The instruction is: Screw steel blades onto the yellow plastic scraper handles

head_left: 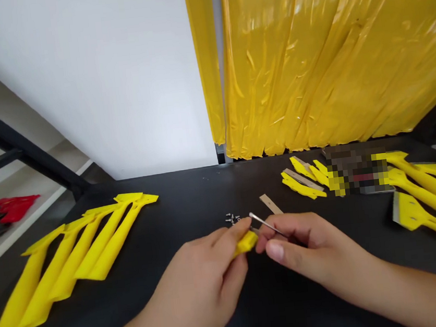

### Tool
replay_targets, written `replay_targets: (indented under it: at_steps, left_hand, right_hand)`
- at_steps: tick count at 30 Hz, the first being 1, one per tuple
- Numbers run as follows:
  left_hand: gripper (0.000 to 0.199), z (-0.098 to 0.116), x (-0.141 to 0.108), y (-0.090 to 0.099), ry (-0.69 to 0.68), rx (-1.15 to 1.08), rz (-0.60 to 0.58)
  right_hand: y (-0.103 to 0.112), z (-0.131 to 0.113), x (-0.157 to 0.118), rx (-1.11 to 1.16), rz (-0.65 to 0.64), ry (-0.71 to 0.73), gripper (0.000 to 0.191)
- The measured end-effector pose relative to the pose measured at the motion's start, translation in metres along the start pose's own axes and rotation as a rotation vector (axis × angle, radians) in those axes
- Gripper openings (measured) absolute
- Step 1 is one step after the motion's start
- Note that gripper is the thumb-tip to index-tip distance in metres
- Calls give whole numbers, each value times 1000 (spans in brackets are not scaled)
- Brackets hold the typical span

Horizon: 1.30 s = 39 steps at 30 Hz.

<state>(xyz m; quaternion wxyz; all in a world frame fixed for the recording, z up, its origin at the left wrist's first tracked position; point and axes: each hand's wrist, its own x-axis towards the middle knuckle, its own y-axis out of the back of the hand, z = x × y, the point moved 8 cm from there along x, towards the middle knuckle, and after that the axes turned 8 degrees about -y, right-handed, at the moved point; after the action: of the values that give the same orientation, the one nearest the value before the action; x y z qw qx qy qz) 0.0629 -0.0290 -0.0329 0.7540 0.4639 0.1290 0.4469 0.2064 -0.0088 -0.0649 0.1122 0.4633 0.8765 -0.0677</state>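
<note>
My left hand is closed around a small yellow plastic piece, most of it hidden by the fingers. In my right hand is a slim silver metal tool, pinched between thumb and fingers with its rounded end pointing up and left. The fingertips of both hands nearly meet at the yellow piece. Just beyond them lie several small screws on the black table. A flat grey-brown blade strip rests past my right hand, partly covered by it.
Several yellow handles lie in a row at the left. Yellow scrapers with handles lie at the right. Loose yellow pieces and blades sit at the back right, beside a blurred-out item. Yellow plastic sheeting hangs behind the table.
</note>
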Motion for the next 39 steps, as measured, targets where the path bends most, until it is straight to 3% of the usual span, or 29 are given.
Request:
replay_targets:
  at_steps: [4, 8, 10, 12, 15, 18, 23, 29, 35, 39]
  left_hand:
    - [53, 21, -11, -5, -235, 514, 43]
    - [62, 25, -14, -2, -246, 622, 123]
    - [64, 17, -11, 10, -123, 423, 207]
    - [65, -4, -9, 19, 131, 5, 300]
    - [49, -28, -10, -5, 494, -749, 255]
    - [40, -26, -9, -34, 606, -1152, 100]
    - [48, -29, -11, -50, 586, -1267, 100]
    - [47, -30, -16, -47, 624, -1210, 174]
    - [49, -33, -16, -44, 630, -1172, 178]
    - [48, -41, -16, -36, 646, -1156, 243]
  right_hand:
    - [-23, 8, -5, 211, -48, -78, 44]
    - [-19, 15, -5, 227, 59, -118, 35]
    - [-8, 16, -3, 264, 120, -131, 33]
    - [3, 14, 1, 324, 155, -113, 34]
    - [10, 13, 8, 380, 126, -85, 36]
    - [6, 16, 12, 364, 76, -98, 36]
    - [3, 17, 14, 268, 35, -76, 35]
    - [6, 14, 15, 123, 28, -37, 33]
    - [33, 11, 16, 34, 229, 41, 51]
    - [54, -9, 11, -397, 375, 199, 39]
